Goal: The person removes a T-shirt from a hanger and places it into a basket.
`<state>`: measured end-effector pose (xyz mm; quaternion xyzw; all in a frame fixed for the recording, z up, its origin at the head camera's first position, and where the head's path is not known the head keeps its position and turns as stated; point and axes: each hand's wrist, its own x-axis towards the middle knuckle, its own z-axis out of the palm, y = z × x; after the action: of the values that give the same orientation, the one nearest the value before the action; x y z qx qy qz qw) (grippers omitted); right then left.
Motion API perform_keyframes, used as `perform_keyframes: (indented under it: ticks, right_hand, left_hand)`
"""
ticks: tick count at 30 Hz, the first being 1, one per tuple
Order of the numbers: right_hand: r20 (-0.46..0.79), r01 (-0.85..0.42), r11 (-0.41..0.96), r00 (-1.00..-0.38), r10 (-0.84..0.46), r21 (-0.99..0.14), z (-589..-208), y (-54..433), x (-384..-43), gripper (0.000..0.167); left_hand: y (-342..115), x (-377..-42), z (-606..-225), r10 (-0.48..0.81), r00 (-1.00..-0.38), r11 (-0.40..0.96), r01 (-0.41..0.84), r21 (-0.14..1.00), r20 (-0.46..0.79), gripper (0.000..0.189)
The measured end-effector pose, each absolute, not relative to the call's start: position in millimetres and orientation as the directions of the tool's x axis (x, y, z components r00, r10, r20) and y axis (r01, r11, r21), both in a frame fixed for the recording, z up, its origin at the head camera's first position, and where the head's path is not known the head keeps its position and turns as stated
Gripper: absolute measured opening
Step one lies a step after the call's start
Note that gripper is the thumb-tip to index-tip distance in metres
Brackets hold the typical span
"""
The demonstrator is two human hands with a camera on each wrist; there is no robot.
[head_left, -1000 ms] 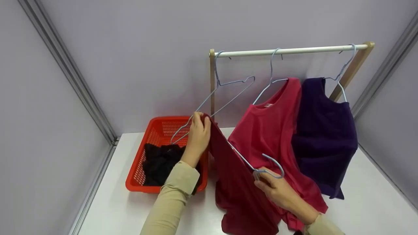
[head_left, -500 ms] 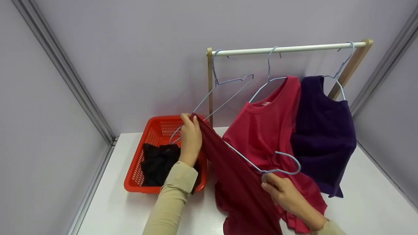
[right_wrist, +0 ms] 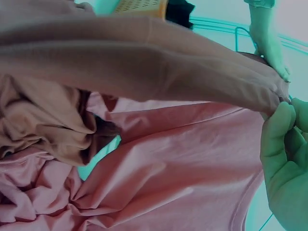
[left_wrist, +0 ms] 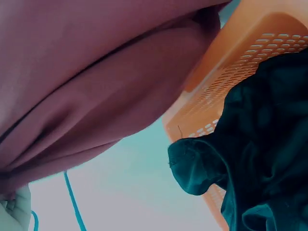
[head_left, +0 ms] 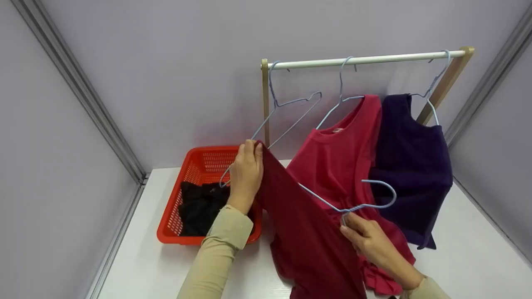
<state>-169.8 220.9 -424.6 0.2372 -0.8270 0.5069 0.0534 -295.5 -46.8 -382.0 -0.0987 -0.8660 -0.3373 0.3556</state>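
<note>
A dark red garment (head_left: pixel 307 232) hangs stretched between my two hands. My left hand (head_left: pixel 246 172) grips its upper left corner, close in front of the basket's back right side. A light blue wire hanger (head_left: pixel 320 194) has one arm running under the cloth, while its hook (head_left: pixel 392 195) sticks out to the right. Just below that hook, my right hand (head_left: pixel 370 238) pinches the hanger's neck and the cloth edge. In the right wrist view, thumb and fingers meet on the dark red fabric (right_wrist: pixel 144 62). The hanger's far end is hidden by the garment.
A red basket (head_left: pixel 168 224) with black cloth (head_left: pixel 201 207) stands at left. Behind is a rack with a white rail (head_left: pixel 307 64), carrying a bare hanger (head_left: pixel 291 101), a pink sleeveless top (head_left: pixel 332 153) and a purple top (head_left: pixel 411 166). Walls enclose the white table (head_left: pixel 133 257).
My right hand and the hanger's hook have moved right and slightly up. My left hand shifted left, then back a little right, keeping its grip on the dark red garment.
</note>
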Motion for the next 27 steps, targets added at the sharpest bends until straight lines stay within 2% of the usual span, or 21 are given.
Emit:
perform_keyframes:
  ticks: [3, 6, 9, 12, 14, 17, 21, 24, 27]
  right_hand:
    - [0.333, -0.441, 0.383, -0.888, -0.318, -0.812, -421, 221, -171, 0.024]
    - [0.316, -0.418, 0.383, -0.9, -0.301, -0.824, -418, 222, -172, 0.02]
    - [0.282, -0.385, 0.359, -0.909, -0.308, -0.85, -417, 222, -174, 0.017]
    - [0.263, -0.37, 0.327, -0.908, -0.327, -0.87, -417, 222, -174, 0.016]
    - [0.264, -0.372, 0.312, -0.903, -0.338, -0.874, -418, 222, -175, 0.016]
    - [0.279, -0.395, 0.306, -0.89, -0.36, -0.866, -421, 224, -175, 0.017]
    - [0.35, -0.47, 0.306, -0.859, -0.373, -0.828, -426, 231, -173, 0.018]
    - [0.411, -0.514, 0.311, -0.845, -0.342, -0.799, -428, 236, -172, 0.021]
    - [0.401, -0.506, 0.339, -0.852, -0.336, -0.793, -428, 240, -171, 0.023]
  left_hand:
    - [-50, -295, -381, 0.01, -0.802, 0.652, 0.458, 0.605, 0.597, 0.071]
    - [-56, -295, -382, 0.114, -0.851, 0.527, 0.49, 0.695, 0.513, 0.078]
    - [-63, -294, -385, 0.212, -0.843, 0.453, 0.533, 0.714, 0.494, 0.057]
    - [-68, -296, -388, 0.238, -0.805, 0.448, 0.588, 0.674, 0.544, 0.027]
    - [-68, -297, -389, 0.202, -0.774, 0.453, 0.618, 0.643, 0.601, 0.02]
    - [-68, -298, -388, 0.072, -0.78, 0.427, 0.588, 0.687, 0.622, 0.016]
    - [-74, -298, -386, -0.1, -0.842, 0.42, 0.447, 0.79, 0.53, 0.018]
    - [-78, -297, -387, -0.137, -0.879, 0.472, 0.348, 0.81, 0.457, 0.019]
    - [-81, -297, -390, -0.185, -0.888, 0.501, 0.284, 0.817, 0.422, 0.022]
